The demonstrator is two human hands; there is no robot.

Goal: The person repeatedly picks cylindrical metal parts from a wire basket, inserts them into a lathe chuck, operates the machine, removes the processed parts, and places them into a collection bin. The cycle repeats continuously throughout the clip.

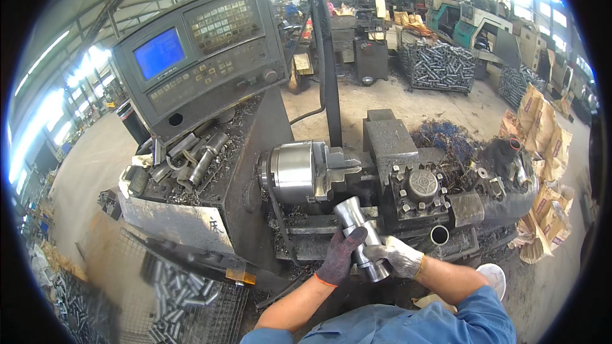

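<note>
A shiny turned steel shaft [351, 215], thicker at its ends and stepped along its length, lies tilted between my hands in front of the lathe. My left hand [343, 256], in a dark glove with an orange cuff, is closed around its middle from the left. On the lower right side, my right hand [398, 257], in a greyish-white glove, grips the same shaft near its lower end. Just beyond the shaft's upper end is the lathe chuck [293, 171], whose stepped jaws [341, 169] point right. The palm sides of both hands are hidden.
To the right of the chuck stands a square tool post [417, 192] with bolts. A control panel [210, 44] with a blue screen rises at the left. Below it, metal parts [207, 156] lie among chips. A wire basket [223, 318] holds several steel pieces at lower left.
</note>
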